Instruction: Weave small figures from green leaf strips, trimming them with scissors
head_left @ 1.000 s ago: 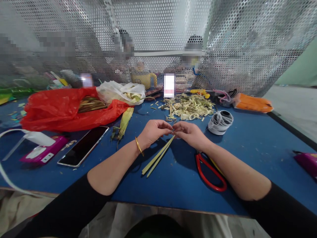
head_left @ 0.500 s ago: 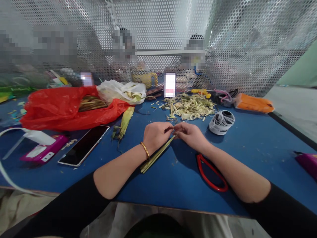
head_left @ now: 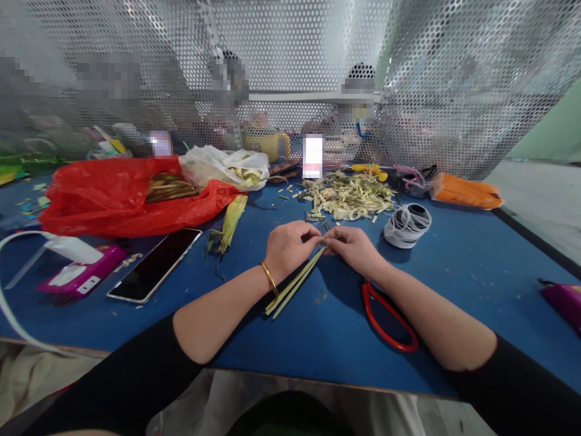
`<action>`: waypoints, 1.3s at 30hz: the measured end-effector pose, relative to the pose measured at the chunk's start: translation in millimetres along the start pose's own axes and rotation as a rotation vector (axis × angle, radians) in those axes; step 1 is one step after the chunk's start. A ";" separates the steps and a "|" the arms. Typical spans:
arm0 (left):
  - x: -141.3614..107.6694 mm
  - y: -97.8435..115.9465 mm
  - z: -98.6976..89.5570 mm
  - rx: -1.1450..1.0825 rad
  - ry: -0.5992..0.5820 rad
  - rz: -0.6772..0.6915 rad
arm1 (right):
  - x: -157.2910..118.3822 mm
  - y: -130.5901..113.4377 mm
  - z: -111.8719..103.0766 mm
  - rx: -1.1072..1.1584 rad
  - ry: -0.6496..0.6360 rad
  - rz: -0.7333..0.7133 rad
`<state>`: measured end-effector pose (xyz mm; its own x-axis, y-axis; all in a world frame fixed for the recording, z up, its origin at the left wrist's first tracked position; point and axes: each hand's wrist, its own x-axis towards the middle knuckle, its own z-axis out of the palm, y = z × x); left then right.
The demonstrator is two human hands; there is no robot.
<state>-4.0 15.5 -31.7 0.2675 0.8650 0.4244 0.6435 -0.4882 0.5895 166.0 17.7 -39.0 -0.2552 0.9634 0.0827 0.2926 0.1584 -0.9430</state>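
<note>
Long, narrow strips of dried husk or leaf (head_left: 295, 286) run from my fingertips down toward the table's front edge, below my left wrist. My left hand (head_left: 293, 245), with a gold bangle at the wrist, pinches at the strips' top end. Close against it, my right hand (head_left: 350, 247) is closed on the same end, thumb and fingers together. What exactly lies between the fingertips is partly hidden. Under my right forearm sits a red scissor handle (head_left: 385, 318). A spool of white thread (head_left: 407, 226) stands to the right of my right hand.
Beyond my hands lies a heap of husk scraps (head_left: 351, 197). A red plastic bag (head_left: 113, 200), a white bag (head_left: 222, 166), a husk bundle (head_left: 232, 221), a phone (head_left: 157, 266) and a purple power strip (head_left: 84, 272) occupy the left. An orange packet (head_left: 465, 191) is at the right.
The lower ends of the strips have spread apart and swung slightly right. My fingertips have drawn closer together at the top end, and both hands have moved slightly.
</note>
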 end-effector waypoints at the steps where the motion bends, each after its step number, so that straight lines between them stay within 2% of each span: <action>1: 0.1 -0.5 0.5 -0.001 0.000 -0.011 | 0.0 -0.2 0.1 -0.006 0.006 0.002; 8: 5.9 -10.6 0.5 -0.081 -0.042 -0.098 | 0.9 1.1 -2.2 -0.020 0.091 -0.033; 13: 12.8 -22.3 -3.4 0.006 -0.117 -0.293 | 1.5 -2.1 -7.1 -0.016 0.195 -0.097; 15: 14.3 -25.6 -3.8 0.060 -0.138 -0.318 | -0.5 -7.1 -6.2 0.084 0.141 -0.088; 19: 14.6 -28.0 -1.1 0.084 -0.156 -0.271 | -5.8 -15.5 -0.7 0.429 -0.103 -0.020; 22: 13.9 -25.3 2.1 -0.145 -0.119 -0.363 | -5.7 -14.5 1.7 0.481 -0.133 0.013; 26: 13.6 -17.1 4.3 -0.698 -0.089 -0.587 | -1.6 -8.0 1.5 0.412 -0.043 0.035; 29: 13.6 -11.5 3.7 -0.993 -0.118 -0.673 | -0.5 -5.8 1.7 0.373 -0.028 0.044; 32: 13.1 -8.3 2.7 -1.168 -0.175 -0.702 | -1.5 -6.4 2.3 0.348 -0.045 0.043; 35: 12.0 -6.4 2.9 -1.157 -0.213 -0.676 | -2.7 -8.1 2.5 0.311 -0.059 0.043; 39: 11.3 -4.9 5.2 -0.915 -0.198 -0.558 | -4.2 -11.5 2.9 0.240 -0.078 0.035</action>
<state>-0.4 28.3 -33.4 0.2671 0.9546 -0.1316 -0.0452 0.1488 0.9878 161.0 11.2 -29.4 -0.3221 0.9462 0.0323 0.0777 0.0605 -0.9951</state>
